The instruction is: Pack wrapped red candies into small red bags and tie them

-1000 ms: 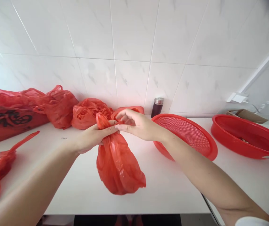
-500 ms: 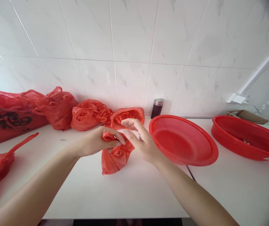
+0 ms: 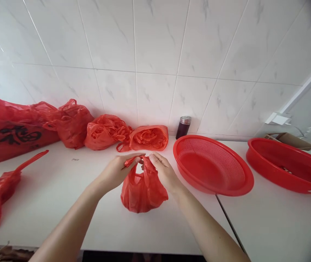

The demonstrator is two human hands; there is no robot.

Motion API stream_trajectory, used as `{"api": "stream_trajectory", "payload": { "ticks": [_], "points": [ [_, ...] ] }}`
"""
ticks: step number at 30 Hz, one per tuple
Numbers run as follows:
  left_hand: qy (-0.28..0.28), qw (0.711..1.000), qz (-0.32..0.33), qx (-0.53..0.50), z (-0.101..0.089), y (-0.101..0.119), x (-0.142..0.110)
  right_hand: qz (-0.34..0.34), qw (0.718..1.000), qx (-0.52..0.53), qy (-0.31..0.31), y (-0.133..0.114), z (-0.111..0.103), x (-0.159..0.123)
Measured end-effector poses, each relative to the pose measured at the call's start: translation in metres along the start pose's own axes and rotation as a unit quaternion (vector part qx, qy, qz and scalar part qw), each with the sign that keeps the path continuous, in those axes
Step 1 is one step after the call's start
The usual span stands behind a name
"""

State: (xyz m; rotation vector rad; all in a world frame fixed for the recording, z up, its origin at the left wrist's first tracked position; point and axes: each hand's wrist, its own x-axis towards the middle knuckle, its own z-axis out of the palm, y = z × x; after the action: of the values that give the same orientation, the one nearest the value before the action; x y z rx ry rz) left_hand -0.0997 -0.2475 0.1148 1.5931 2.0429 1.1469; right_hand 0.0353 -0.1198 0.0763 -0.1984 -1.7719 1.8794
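A red plastic bag hangs between my two hands near the middle of the white table, its lower part rounded and its contents hidden. My left hand is closed on one handle of the bag. Opposite it, my right hand pinches the other handle at the top right. A gap shows between the two handles. Whether the bag's bottom rests on the table I cannot tell.
Several red bags line the tiled wall, and another red bag lies at the left. A red perforated basket, a dark bottle and a red basin are to the right. A seam runs between tabletops.
The bag, first gathered and twisted at its neck, now hangs with its handles apart. My right hand has gone from loose fingers to gripping a handle. The view shifted slightly.
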Motion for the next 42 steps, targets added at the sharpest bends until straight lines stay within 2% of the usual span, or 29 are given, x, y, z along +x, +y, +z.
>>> {"api": "stream_trajectory", "payload": {
  "ticks": [2, 5, 7, 9, 12, 14, 16, 18, 21, 25, 30, 37, 42],
  "points": [
    [0.015, 0.997, -0.064, -0.033, 0.003, -0.025, -0.018, 0.007, 0.993, -0.061, 0.097, 0.02, -0.01, 0.003],
    [0.092, 0.984, -0.148, -0.037, 0.019, -0.066, -0.054, 0.043, 0.972, -0.11, 0.202, 0.061, -0.029, 0.012],
    [0.12, 0.978, -0.167, -0.044, 0.035, -0.083, -0.073, 0.053, 0.963, -0.136, 0.225, 0.083, -0.037, 0.018],
    [0.174, 0.964, -0.183, -0.083, 0.051, -0.089, -0.083, 0.048, 0.954, -0.172, 0.241, 0.094, -0.037, 0.02],
    [0.262, 0.947, -0.163, -0.093, 0.071, -0.087, -0.076, 0.023, 0.943, -0.23, 0.24, 0.094, -0.023, 0.016],
    [0.285, 0.947, -0.132, -0.064, 0.079, -0.087, -0.06, -0.001, 0.936, -0.279, 0.215, 0.09, -0.01, 0.01],
    [0.275, 0.953, -0.118, -0.041, 0.085, -0.091, -0.042, -0.02, 0.927, -0.333, 0.173, 0.092, 0.0, 0.002],
    [0.239, 0.963, -0.121, -0.019, 0.09, -0.098, -0.025, -0.025, 0.92, -0.367, 0.133, 0.099, 0.004, -0.004],
    [0.169, 0.976, -0.134, 0.031, 0.094, -0.107, -0.009, -0.024, 0.923, -0.367, 0.11, 0.111, -0.006, -0.009],
    [0.101, 0.975, -0.166, 0.104, 0.087, -0.117, -0.001, -0.035, 0.916, -0.386, 0.102, 0.118, -0.033, -0.009],
    [0.049, 0.955, -0.229, 0.181, 0.074, -0.125, 0.008, -0.021, 0.895, -0.435, 0.098, 0.128, -0.058, 0.0],
    [-0.018, 0.934, -0.26, 0.245, 0.071, -0.138, 0.045, 0.034, 0.842, -0.527, 0.104, 0.149, -0.063, 0.02],
    [-0.006, 0.929, -0.238, 0.284, 0.079, -0.151, 0.066, 0.066, 0.804, -0.573, 0.145, 0.155, -0.061, 0.029]
  ]
}}
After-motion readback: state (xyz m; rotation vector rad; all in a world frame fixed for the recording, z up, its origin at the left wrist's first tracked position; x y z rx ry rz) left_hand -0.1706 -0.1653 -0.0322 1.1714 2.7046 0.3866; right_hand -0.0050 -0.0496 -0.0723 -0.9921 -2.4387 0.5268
